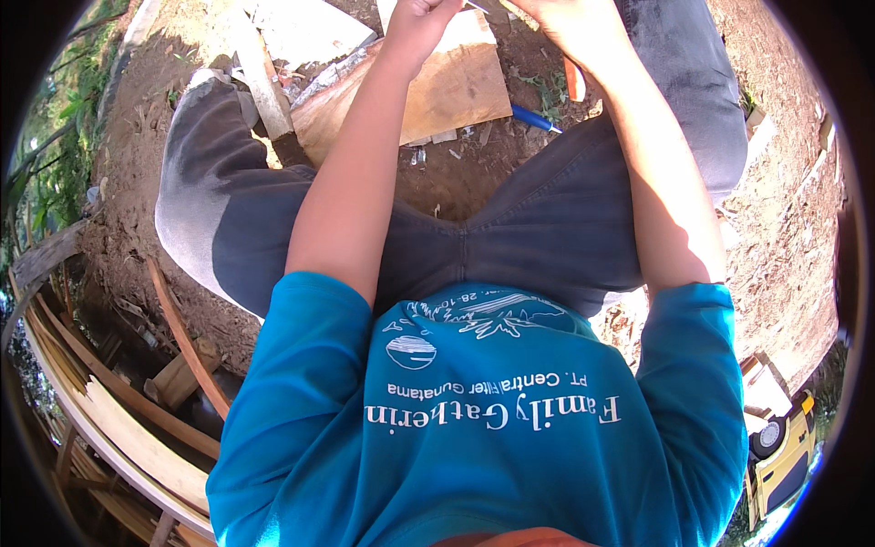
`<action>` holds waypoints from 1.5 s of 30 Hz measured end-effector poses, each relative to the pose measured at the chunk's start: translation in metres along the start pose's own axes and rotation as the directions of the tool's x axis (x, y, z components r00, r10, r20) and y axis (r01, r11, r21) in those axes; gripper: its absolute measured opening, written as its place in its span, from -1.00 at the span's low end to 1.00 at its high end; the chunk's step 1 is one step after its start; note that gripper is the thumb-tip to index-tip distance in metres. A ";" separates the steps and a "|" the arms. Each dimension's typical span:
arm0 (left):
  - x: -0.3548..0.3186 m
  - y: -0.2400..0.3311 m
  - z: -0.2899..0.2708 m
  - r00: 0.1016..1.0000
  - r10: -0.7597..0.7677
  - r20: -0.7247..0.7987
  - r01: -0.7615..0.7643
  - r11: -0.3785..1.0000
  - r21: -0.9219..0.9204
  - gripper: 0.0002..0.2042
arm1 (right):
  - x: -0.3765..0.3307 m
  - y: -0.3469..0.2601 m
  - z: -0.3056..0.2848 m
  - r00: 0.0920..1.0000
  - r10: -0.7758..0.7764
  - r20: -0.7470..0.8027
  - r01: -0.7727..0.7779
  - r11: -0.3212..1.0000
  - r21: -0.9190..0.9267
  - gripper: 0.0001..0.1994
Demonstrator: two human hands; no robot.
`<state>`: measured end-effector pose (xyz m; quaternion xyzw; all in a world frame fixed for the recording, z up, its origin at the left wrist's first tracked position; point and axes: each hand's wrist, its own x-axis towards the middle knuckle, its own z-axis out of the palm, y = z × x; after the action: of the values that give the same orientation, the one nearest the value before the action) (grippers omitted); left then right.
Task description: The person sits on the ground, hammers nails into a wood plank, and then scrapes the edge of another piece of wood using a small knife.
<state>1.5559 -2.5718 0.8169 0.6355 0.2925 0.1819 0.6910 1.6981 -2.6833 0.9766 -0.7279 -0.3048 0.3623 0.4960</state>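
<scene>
Both my hands are at the top edge, above a wooden block, and the frame cuts off part of them. My left hand (423, 23) is closed with its fingers bent in. My right hand (574, 27) reaches toward it, its fingertips mostly beyond the edge. A thin pale strip (477, 6) shows between the hands; its kind cannot be made out. Below them the light-brown wooden block (460, 91) lies on the ground between my legs. A blue pen-like thing (536, 118) with a pale tip lies at its right. An orange-brown piece (574, 80) shows under my right wrist.
A pale board (314, 32) and a narrow wooden stick (262, 77) lie at the upper left. Small chips are scattered on the dirt (447, 178). Long planks (146, 447) are stacked at the lower left. A yellow vehicle (784, 460) stands at the far lower right.
</scene>
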 end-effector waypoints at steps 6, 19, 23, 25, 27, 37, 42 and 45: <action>-0.001 0.032 0.005 0.995 0.031 0.096 -0.017 0.990 -0.137 -0.67 | 0.001 0.022 0.028 0.992 -0.046 -0.117 -0.005 0.917 -0.399 -0.75; -0.023 -0.044 -0.006 0.975 0.138 -0.174 0.083 0.501 0.862 -0.52 | 0.002 0.045 0.029 0.990 0.030 -0.136 -0.071 0.949 -0.307 -0.75; -0.047 -0.053 -0.022 0.976 0.210 -0.066 -0.029 0.424 0.905 -0.44 | 0.015 0.080 0.016 0.981 0.003 -0.196 -0.043 0.978 -0.203 -0.77; -0.046 -0.060 -0.025 0.944 0.319 -0.086 -0.057 0.411 0.910 -0.40 | 0.019 0.083 0.017 0.984 0.004 -0.179 -0.026 0.993 -0.119 -0.77; -0.043 -0.062 -0.028 0.934 0.347 -0.084 -0.061 0.388 0.920 -0.39 | 0.023 0.083 0.014 0.984 0.014 -0.177 -0.046 0.983 -0.178 -0.76; -0.040 -0.056 -0.038 0.977 0.203 -0.073 -0.009 0.377 0.926 -0.48 | 0.025 0.093 0.016 0.994 0.015 -0.109 -0.026 0.994 -0.103 -0.78; -0.035 -0.066 -0.047 0.974 0.225 -0.037 -0.043 0.339 0.940 -0.52 | 0.024 0.093 0.017 0.994 0.044 -0.096 -0.055 0.992 -0.113 -0.78; -0.030 -0.060 -0.043 0.999 0.036 0.003 -0.012 0.261 0.965 -0.57 | 0.023 0.093 0.019 0.994 0.041 -0.106 -0.055 0.989 -0.134 -0.79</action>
<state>1.4986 -2.5647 0.7620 0.9272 0.3399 -0.0165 0.1566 1.7033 -2.6849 0.8793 -0.7849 -0.2853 0.3147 0.4511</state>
